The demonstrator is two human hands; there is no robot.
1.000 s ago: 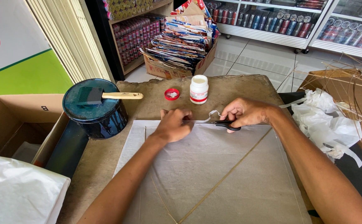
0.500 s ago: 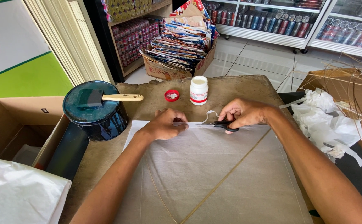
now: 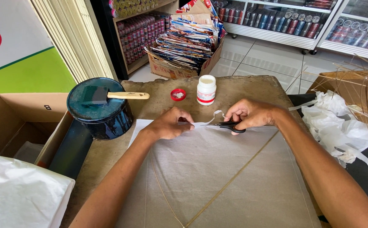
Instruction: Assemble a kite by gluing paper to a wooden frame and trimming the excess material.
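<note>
Black-handled scissors, white paper

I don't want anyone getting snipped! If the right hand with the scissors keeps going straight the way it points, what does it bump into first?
Probably the left hand. The right hand aims the black-handled scissors leftward along the white paper sheet, and the left fingers pinch that edge right in the line, with only a short gap showing.
</note>
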